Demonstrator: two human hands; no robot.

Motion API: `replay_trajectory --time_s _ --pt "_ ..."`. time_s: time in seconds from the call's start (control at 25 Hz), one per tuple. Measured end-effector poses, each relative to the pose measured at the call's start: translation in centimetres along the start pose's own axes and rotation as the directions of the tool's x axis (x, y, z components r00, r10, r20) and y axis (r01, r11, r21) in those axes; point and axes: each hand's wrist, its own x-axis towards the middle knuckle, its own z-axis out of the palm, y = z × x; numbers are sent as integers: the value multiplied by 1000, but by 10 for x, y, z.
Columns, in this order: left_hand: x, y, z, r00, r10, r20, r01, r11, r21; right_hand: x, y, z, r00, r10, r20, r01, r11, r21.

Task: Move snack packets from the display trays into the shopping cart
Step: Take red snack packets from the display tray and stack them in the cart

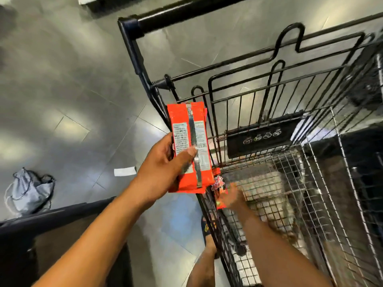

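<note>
Orange-red flat foil snack packets (pixel 189 146), stacked with their silver back seams facing up, are pinched in the left hand (pixel 165 168), with the thumb pressed across the top one and the fingers behind. The black wire shopping cart (pixel 263 137) stands just beyond the fingertips. Inside it the right hand (pixel 232 198) is blurred. A small orange packet (pixel 221 200) lies at its fingers, but I cannot tell whether they are spread or gripping.

A stack of orange-red snack packets (pixel 184 125), backs showing silver centre seams and white printed panels, stands nearly upright in the left hand (pixel 165 168), thumb across the top packet, just outside the wire shopping cart's (pixel 263 137) left wall. A further orange packet (pixel 220 196), blurred, shows at the right hand (pixel 233 198) just inside that wall; its grip is unclear.
</note>
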Motion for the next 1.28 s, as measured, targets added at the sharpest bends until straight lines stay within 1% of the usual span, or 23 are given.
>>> replay_trajectory --time_s 0.08,0.16,0.24,0.36,0.4,0.52,0.56,0.64,0.72,0.84,0.96,1.04,1.16,1.28 --pt "3 0 -2 1000 -19 22 19 1000 -1 12 5 17 996 0 -90 -8 997 -81" --pt "5 -1 -3 999 -25 38 24 1000 2 7 -3 19 991 14 -130 -29 993 -115" --pt "5 -2 -2 999 -32 41 33 999 -4 4 -6 18 992 51 -118 -60 995 -76" --pt "2 -3 0 998 -39 40 38 999 21 -8 -8 5 996 42 -74 -40 999 32" --pt "2 -3 0 999 -38 33 37 999 22 -19 -11 -5 996 43 -83 -35 995 92" --pt "-2 -3 4 999 -52 10 52 999 4 -61 -10 -35 995 22 -100 -5 985 173" --pt "-4 -4 6 998 -60 9 60 998 3 -74 -7 -45 996 1 -94 18 978 207" --pt "-11 -6 11 997 -76 30 76 997 22 -106 -2 -66 991 -23 -131 62 951 303" --pt "-26 -2 23 993 -89 74 86 995 47 -151 2 -94 984 -36 -172 104 907 408" --pt "-51 5 57 982 -89 168 79 995 61 -223 12 -136 960 -53 -274 201 812 547" --pt "-83 21 111 965 -31 262 17 998 55 -292 41 -178 921 -19 -389 292 696 656" --pt "-108 34 153 945 4 328 -22 998 53 -337 69 -203 883 4 -470 363 628 688" --pt "-157 55 219 889 40 456 -63 997 35 -407 121 -235 816 39 -577 473 529 705" --pt "-217 73 283 807 60 588 -115 992 58 -477 178 -256 742 104 -662 566 432 702"
